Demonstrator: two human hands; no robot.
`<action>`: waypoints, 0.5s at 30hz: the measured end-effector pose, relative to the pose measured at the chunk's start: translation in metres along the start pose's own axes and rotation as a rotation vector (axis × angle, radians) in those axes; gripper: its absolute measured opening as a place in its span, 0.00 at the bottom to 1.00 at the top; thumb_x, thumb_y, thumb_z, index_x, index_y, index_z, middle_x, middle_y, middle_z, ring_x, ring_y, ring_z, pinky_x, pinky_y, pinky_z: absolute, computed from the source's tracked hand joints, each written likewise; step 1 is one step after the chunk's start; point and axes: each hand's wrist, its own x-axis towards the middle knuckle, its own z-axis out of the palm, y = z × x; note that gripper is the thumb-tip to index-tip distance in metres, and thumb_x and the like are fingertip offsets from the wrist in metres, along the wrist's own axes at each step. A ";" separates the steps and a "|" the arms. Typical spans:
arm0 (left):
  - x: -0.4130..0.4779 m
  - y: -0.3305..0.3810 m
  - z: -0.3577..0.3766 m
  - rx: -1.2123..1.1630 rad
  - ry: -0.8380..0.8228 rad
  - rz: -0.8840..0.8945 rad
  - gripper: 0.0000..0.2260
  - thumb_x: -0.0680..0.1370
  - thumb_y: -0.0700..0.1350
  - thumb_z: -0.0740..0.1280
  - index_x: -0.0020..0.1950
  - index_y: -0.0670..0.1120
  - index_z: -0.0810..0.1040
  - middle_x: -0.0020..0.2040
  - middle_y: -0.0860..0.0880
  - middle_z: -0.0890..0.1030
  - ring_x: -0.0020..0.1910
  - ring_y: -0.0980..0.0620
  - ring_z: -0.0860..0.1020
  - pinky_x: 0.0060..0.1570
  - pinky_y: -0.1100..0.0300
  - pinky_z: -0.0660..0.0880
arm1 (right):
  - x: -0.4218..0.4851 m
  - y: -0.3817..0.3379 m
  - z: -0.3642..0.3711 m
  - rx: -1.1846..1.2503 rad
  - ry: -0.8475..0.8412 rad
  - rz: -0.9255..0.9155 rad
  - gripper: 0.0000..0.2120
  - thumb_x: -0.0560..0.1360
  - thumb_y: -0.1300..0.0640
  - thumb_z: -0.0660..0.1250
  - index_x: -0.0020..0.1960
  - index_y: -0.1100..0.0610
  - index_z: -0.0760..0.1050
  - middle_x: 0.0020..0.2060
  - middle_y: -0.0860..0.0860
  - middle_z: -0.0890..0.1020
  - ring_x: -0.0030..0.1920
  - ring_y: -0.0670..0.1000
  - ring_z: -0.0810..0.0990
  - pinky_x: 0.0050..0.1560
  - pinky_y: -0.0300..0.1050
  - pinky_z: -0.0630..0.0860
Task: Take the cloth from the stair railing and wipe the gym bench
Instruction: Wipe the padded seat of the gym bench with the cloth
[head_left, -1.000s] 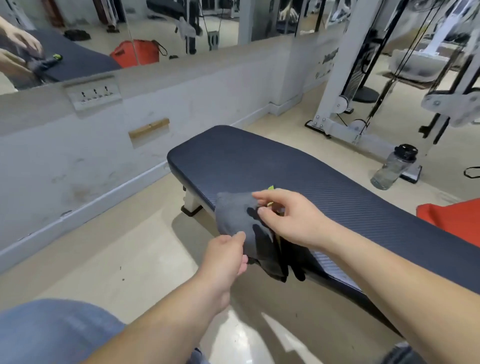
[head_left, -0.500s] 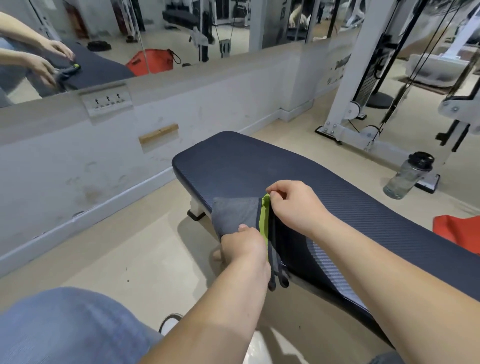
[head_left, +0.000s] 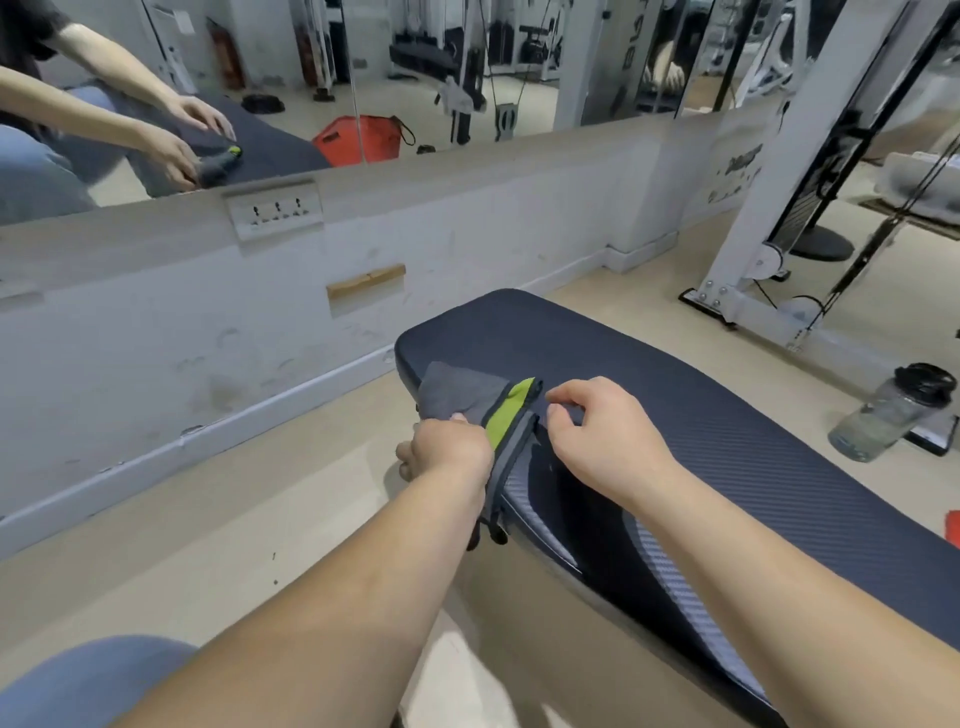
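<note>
Opening out since a second ago, the cloth (head_left: 457, 395) lies wipe-ready on the counter (head_left: 727, 415); left hand (head_left: 447, 452) fingers grip it, right hand (head_left: 608, 441) hold unclear.

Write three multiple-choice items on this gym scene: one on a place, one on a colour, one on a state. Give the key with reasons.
1. Relative to the bench, where is the water bottle?
A) on top of it
B) on the floor beside it
C) underneath it

2. The stripe on the grey cloth is:
A) red
B) white
C) bright green

3. The left hand is:
A) gripping the cloth at the bench's edge
B) holding the water bottle
C) pressed flat on the floor

Key:
1 B, as the bottle stands upright on the floor past the bench's far side.
2 C, as a bright green band runs along the cloth beside the hand.
3 A, as its fingers curl round the cloth where it drapes over the edge.
</note>
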 end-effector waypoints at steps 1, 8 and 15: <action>0.012 0.008 -0.001 -0.010 0.006 -0.008 0.22 0.83 0.51 0.61 0.70 0.38 0.70 0.73 0.38 0.67 0.70 0.35 0.67 0.71 0.43 0.66 | 0.009 -0.002 0.002 -0.007 -0.004 -0.002 0.16 0.81 0.51 0.60 0.64 0.49 0.80 0.63 0.49 0.79 0.65 0.52 0.77 0.62 0.52 0.76; 0.096 0.062 -0.011 0.202 0.044 0.130 0.20 0.85 0.50 0.58 0.71 0.39 0.71 0.73 0.38 0.66 0.72 0.37 0.66 0.70 0.46 0.65 | 0.094 -0.011 0.013 -0.144 -0.054 0.000 0.13 0.79 0.51 0.61 0.58 0.50 0.82 0.52 0.47 0.80 0.57 0.55 0.80 0.57 0.53 0.79; 0.159 0.124 0.001 0.805 -0.086 0.514 0.16 0.85 0.47 0.56 0.69 0.44 0.74 0.70 0.38 0.74 0.69 0.36 0.71 0.68 0.50 0.70 | 0.163 0.033 0.002 -0.610 0.006 0.080 0.19 0.81 0.41 0.55 0.59 0.52 0.76 0.58 0.56 0.77 0.61 0.61 0.76 0.55 0.53 0.75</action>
